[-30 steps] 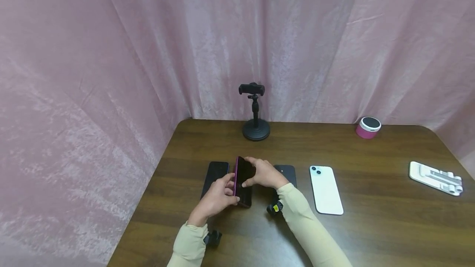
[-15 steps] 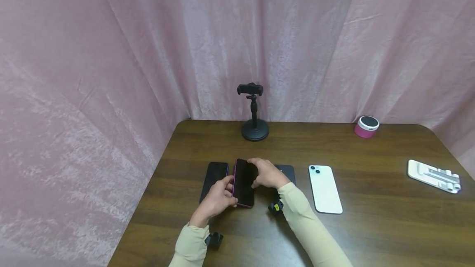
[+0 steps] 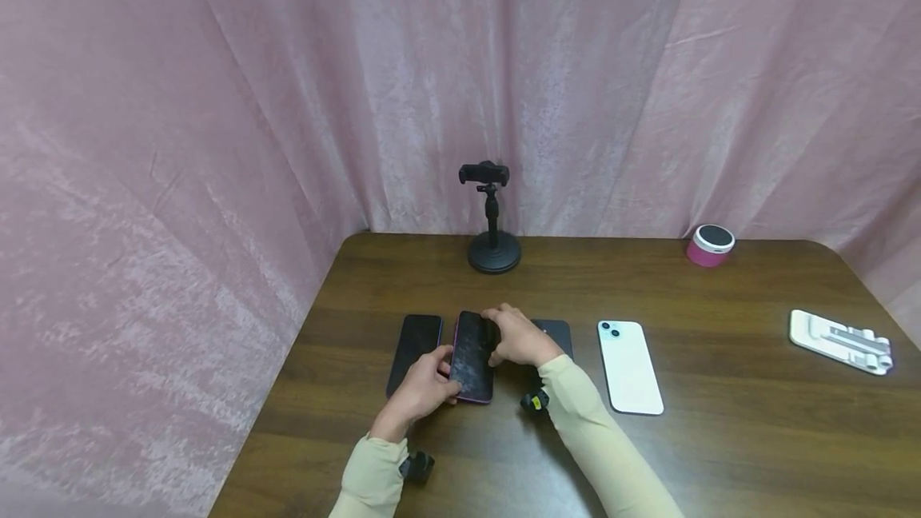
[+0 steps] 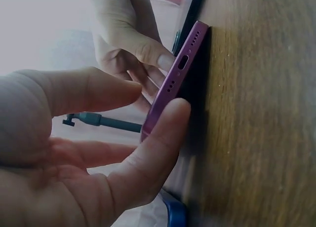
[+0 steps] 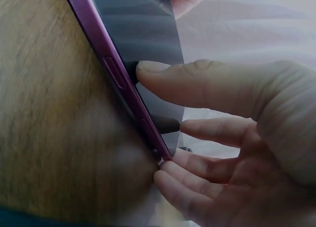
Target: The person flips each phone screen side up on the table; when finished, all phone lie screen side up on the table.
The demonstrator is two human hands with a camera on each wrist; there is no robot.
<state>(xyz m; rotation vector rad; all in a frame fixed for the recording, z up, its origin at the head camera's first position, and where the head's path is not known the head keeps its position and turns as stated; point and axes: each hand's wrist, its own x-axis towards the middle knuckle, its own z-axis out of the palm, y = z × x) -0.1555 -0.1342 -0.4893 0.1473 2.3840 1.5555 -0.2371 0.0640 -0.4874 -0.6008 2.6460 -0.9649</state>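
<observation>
A smartphone with a pink-purple frame [image 3: 473, 358] and dark screen faces up, low over the table, between both hands. My left hand [image 3: 420, 386] holds its near-left corner, with curled fingers at the edge; in the left wrist view one fingertip touches the purple frame [image 4: 170, 86] beside the charging port. The right hand [image 3: 521, 336] grips the far-right part, its thumb [image 5: 168, 76] over the screen and other fingers round the far end. To the left lies another black-screened phone [image 3: 416, 346]. A dark phone [image 3: 556, 334] is partly hidden behind my right hand and wrist.
A white phone [image 3: 629, 366] lies back up at right. Farther right is a white folded stand [image 3: 840, 342]. A black phone holder [image 3: 493, 250] stands at the table's back, and a pink-and-white round object [image 3: 710, 246] at back right. Pink curtain [image 3: 432, 86] hangs behind.
The purple-framed phone has gone from tilted to nearly flat, screen up, and has come lower. My right hand has shifted slightly right with it; the left hand has barely moved.
</observation>
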